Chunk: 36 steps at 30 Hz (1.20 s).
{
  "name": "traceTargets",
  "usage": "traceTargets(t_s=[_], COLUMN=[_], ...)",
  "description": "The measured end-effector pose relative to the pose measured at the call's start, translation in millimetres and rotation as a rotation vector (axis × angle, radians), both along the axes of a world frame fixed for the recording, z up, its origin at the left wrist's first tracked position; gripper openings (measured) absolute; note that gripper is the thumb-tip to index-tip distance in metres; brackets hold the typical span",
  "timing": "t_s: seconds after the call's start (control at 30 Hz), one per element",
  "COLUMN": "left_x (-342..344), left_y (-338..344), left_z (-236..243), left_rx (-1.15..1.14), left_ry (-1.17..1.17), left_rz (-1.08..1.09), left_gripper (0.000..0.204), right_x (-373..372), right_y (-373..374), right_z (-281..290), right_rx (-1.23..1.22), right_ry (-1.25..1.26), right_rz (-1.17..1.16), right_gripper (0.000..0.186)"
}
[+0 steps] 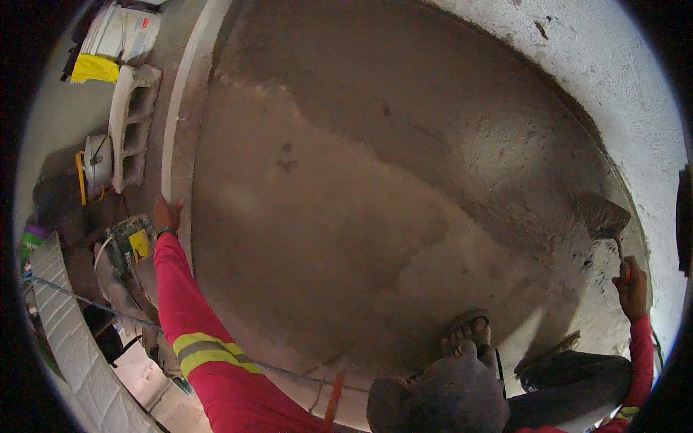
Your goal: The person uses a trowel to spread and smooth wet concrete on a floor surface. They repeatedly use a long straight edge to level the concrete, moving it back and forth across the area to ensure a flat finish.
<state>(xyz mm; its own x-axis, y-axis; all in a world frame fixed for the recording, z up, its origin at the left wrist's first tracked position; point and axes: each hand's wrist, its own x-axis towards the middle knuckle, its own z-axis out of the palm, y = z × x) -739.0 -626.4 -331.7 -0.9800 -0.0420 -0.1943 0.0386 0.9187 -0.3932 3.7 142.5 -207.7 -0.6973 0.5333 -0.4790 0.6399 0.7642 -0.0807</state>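
My right hand (631,290), by the white wall at the far right, is wrapped round the handle of a trowel (606,216). The trowel's mortar-smeared blade lies against dark wet mortar (498,155) near the wall's foot. Across on the left, my left hand (167,215) holds the near end of a long pale strip (180,108), thumb and fingers on either side of it; whether it is a loose board or a fixed edge I cannot tell. Between my hands stretches a lighter brown floor surface (310,209). My sandalled foot (468,330) rests on it.
The rough white wall (613,65) curves along the right. Left of the strip are a hollow concrete block (119,126), a white bucket (133,32), a smaller pail (99,160) and a sack (108,278). A blue rope (83,298) crosses beneath my left arm.
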Motion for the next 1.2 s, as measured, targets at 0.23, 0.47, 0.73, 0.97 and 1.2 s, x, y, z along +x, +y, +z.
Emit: traceTargets(t_s=[0.23, 0.47, 0.73, 0.97, 1.2], left_x=[11.0, 39.2, 52.1, 69.9, 55.4], left_y=[-23.2, -4.1, -23.2, 21.2, 3.8], left_z=[8.5, 23.1, 31.2, 27.9, 9.1], left_rx=[0.158, 0.235, 0.08, 0.178, 0.07], left_ry=[-0.05, -0.077, 0.046, -0.036, -0.025], left_rz=[-0.155, -0.126, -0.419, -0.263, -0.177], left_gripper=[0.082, 0.078, 0.074, 0.069, 0.09], right_x=[-14.2, 5.1, 4.4, -8.5, -2.7], right_y=[-7.2, -2.4, -0.8, -6.3, -7.9], right_z=[2.0, -5.7, -7.9, 9.8, 6.5], right_rx=[-0.032, 0.058, 0.098, -0.013, 0.058], right_ry=[0.037, 0.136, 0.135, 0.09, 0.155], right_rz=[-0.11, 0.007, 0.074, -0.047, 0.035], right_gripper=[0.052, 0.054, 0.055, 0.05, 0.05])
